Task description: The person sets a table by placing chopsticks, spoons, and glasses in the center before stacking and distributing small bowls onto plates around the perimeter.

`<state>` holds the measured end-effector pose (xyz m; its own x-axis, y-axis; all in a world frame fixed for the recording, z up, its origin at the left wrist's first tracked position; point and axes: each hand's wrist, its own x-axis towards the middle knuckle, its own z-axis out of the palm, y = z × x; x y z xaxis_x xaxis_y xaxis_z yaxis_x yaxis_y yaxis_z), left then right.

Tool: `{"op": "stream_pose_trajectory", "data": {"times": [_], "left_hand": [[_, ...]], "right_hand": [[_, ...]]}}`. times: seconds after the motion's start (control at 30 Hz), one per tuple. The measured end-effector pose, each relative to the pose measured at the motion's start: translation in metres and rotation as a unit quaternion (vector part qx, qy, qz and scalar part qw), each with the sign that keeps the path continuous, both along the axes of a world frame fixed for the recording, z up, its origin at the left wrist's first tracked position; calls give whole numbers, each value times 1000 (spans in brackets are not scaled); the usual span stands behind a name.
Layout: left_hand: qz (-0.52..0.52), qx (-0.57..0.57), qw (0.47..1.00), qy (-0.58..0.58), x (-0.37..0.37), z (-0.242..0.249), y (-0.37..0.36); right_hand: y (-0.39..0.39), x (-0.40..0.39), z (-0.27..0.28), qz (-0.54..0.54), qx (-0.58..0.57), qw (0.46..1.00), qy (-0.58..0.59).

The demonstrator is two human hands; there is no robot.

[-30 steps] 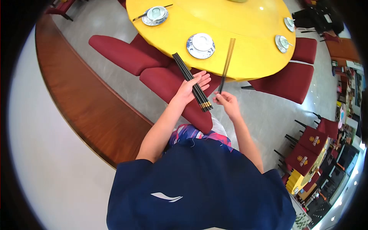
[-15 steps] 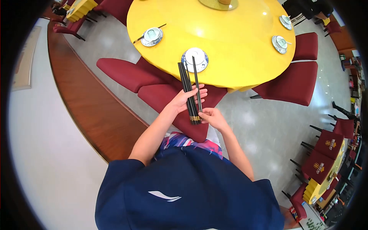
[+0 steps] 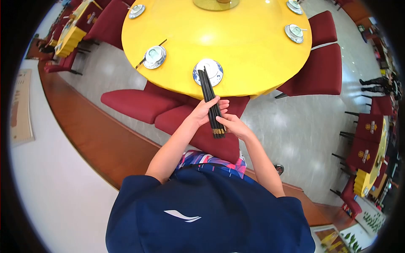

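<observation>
A bundle of black chopsticks (image 3: 206, 86) with gold bands near the lower end lies in my left hand (image 3: 203, 113). The thumb presses over the sticks, and the fingers show beneath them on the right side. Closed at the banded end, my right hand (image 3: 236, 126) has its thumb against the bundle's right edge. The far tips overlap a white bowl on a blue-and-white plate (image 3: 218, 76) at the near table edge. To the left, another plate with a bowl (image 3: 155, 56) has dark chopsticks lying beside it.
The round table (image 3: 249, 59) wears a yellow cloth and a glass turntable (image 3: 206, 4). More place settings line its edge. Dark red chairs (image 3: 318, 71) stand around it, some directly below my hands. A brown wooden ledge (image 3: 80, 135) runs along the white wall.
The chopstick held apart by my right hand now lies against the others in one tight bundle. My right hand has moved slightly right. The whole view has shifted and turned a little.
</observation>
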<state>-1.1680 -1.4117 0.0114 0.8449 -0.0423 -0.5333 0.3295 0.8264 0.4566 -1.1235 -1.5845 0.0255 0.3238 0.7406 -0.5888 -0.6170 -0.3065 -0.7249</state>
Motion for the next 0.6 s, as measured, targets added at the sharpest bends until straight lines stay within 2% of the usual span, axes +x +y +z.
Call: {"op": "stream_pose_trajectory", "data": {"times": [0.03,0.1,0.23,0.37,0.43,0.5,0.53,0.57,0.6], "left_hand": [[-11,-5,1000,-5,1,0,11],[-22,-10,1000,-17,-1,1,36],[-98,-14,993,-62,-15,3,92],[-134,-37,985,-105,-40,6,147],[-142,-62,984,-93,-47,9,165],[-170,-100,976,-90,-57,14,181],[-169,-109,974,-103,-59,15,186],[-174,-111,973,-102,-60,16,190],[-182,-118,971,-103,-60,18,193]], "right_hand": [[13,-7,-2,-11,-5,1000,-5],[41,-25,3,-48,17,997,62],[96,-58,16,-102,-7,993,53],[138,-83,19,-87,1,995,43],[148,-80,35,-18,-56,998,38],[159,-61,55,-19,-146,985,-92],[166,-55,56,-70,-48,981,-173],[182,-44,84,-89,-76,971,-209],[181,-23,69,-97,-105,964,-223]]}}
